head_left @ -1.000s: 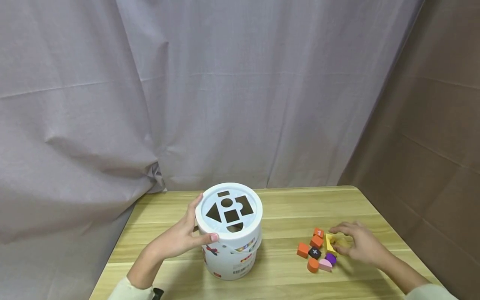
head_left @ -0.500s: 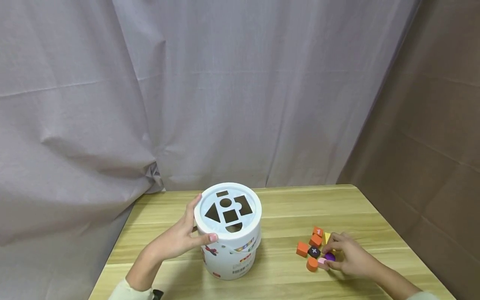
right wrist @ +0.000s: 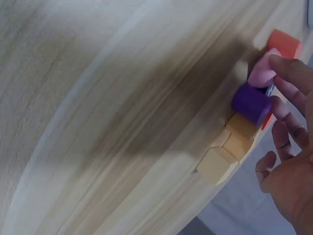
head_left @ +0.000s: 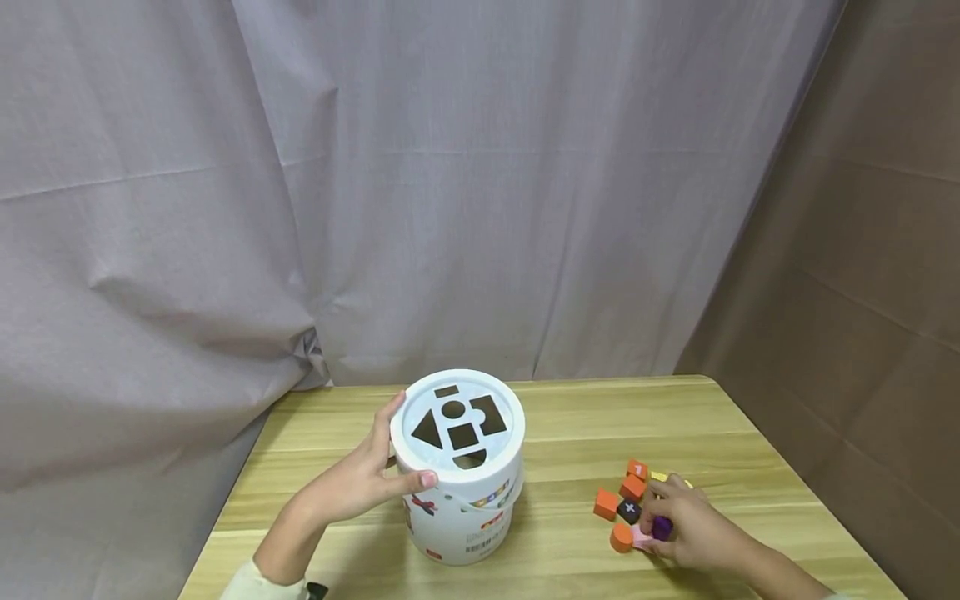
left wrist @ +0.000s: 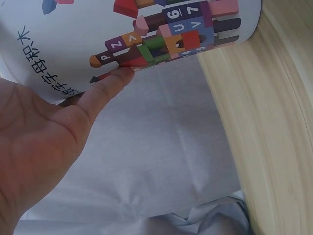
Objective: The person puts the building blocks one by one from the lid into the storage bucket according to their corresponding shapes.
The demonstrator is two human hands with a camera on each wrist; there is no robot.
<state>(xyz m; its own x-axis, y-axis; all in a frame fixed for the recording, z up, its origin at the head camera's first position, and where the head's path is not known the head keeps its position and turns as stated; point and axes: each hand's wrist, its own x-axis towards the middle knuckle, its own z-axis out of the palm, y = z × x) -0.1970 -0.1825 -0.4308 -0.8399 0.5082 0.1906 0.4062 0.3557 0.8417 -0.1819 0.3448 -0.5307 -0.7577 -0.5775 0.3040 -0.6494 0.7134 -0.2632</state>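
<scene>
A white bucket (head_left: 457, 525) with a pale lid (head_left: 431, 454) of cut-out shapes stands upright on the table. My left hand (head_left: 360, 479) holds its left side just under the rim, thumb in front and fingers round the back; the left wrist view shows one finger lying along the printed wall. At the right, my right hand (head_left: 693, 521) pinches a pink half-round block (right wrist: 264, 71) between thumb and fingers, low over the table. A purple cylinder block (right wrist: 251, 104) sits right beside it, close to the fingers. Yellow blocks (right wrist: 216, 165) are partly hidden behind the hand in the head view.
Orange blocks (head_left: 606, 504) and a black block with a white plus (head_left: 628, 510) lie close together left of my right hand. An orange cylinder block (head_left: 622, 537) lies nearest the bucket's side. Grey curtain (head_left: 450, 208) hangs behind the wooden table (head_left: 570, 433).
My right hand has come away from the yellow blocks, moving left and toward me, and has closed on the pink block. The left hand and bucket stay put.
</scene>
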